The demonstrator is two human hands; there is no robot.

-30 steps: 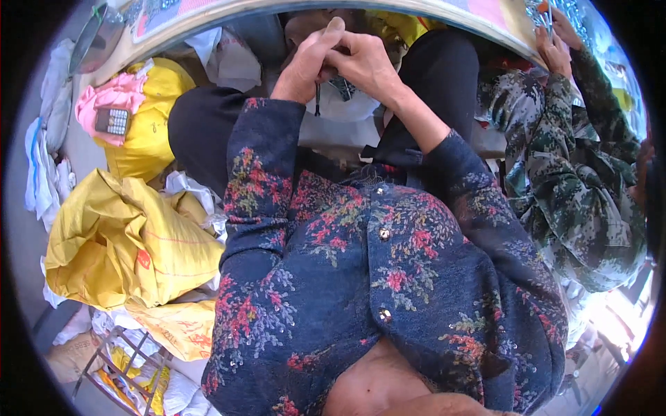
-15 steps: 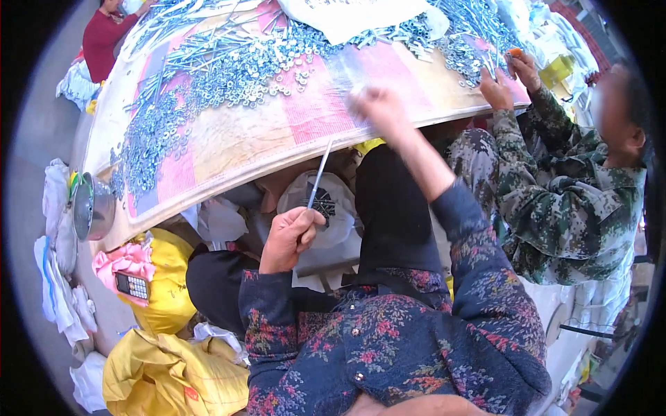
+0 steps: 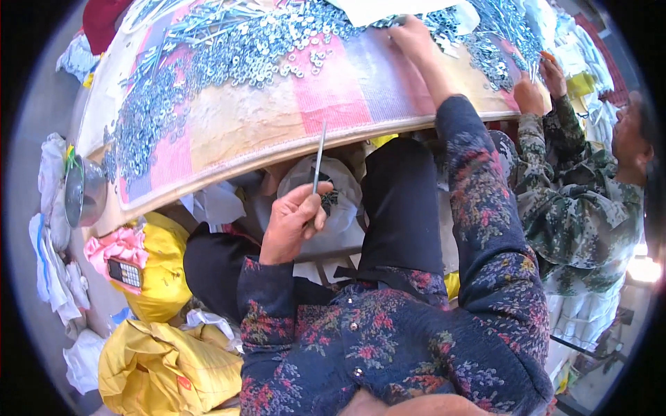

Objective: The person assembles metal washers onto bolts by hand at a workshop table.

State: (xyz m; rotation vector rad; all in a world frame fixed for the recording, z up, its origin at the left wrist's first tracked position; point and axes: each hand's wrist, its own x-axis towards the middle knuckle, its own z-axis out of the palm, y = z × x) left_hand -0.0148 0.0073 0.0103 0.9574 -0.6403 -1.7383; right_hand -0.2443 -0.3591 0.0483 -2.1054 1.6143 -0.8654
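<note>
— Head view: holding what?
— Near centre, gripping a thin silver metal rod (image 3: 320,159) in the left hand (image 3: 291,220); at one o'clock, right hand (image 3: 414,41), cannot tell if grasping.
— Around?
— At twelve, pink-striped cloth-topped table (image 3: 333,107) strewn with silvery metal washers (image 3: 260,59); at half past seven, yellow woven sack (image 3: 173,367).

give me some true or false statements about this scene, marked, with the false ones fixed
1. The left hand holds a thin metal rod. True.
2. The right hand rests in the person's lap. False: the right hand is over the table, at the small metal parts.
3. A keypad phone lies on pink cloth. True.
4. The open sack at lower left is green. False: that sack is yellow.
5. The co-worker at right wears a camouflage jacket. True.
</note>
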